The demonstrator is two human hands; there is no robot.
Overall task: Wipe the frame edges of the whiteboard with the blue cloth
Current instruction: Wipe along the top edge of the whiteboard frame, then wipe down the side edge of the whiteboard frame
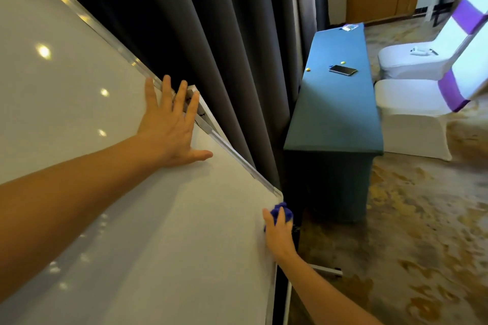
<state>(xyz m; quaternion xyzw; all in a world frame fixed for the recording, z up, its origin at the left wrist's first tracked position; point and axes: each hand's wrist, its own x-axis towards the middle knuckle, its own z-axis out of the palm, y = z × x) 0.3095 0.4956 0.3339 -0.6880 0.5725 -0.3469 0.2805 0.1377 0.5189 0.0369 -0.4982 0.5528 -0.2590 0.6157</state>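
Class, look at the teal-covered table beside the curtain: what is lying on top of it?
On the table: a dark phone, small yellow and blue pieces, and something pale at the far end, too blurred to identify. The cover hides whatever is beneath.

Two bare forearms in view, entering from the near edge, one at left and one at right. No sleeves, cuffs or gloves visible on either. Left hand (171, 126) uncovered: five fingers visible, no rings, no wristband, no watch. Right hand (280, 235) likewise uncovered; wrist bare, no jewellery or strap visible. Nails short on the left hand where discernible; right-hand nails too small to judge. No markings, plasters or tattoos apparent on either arm. Upper arms, shoulders and clothing out of frame.
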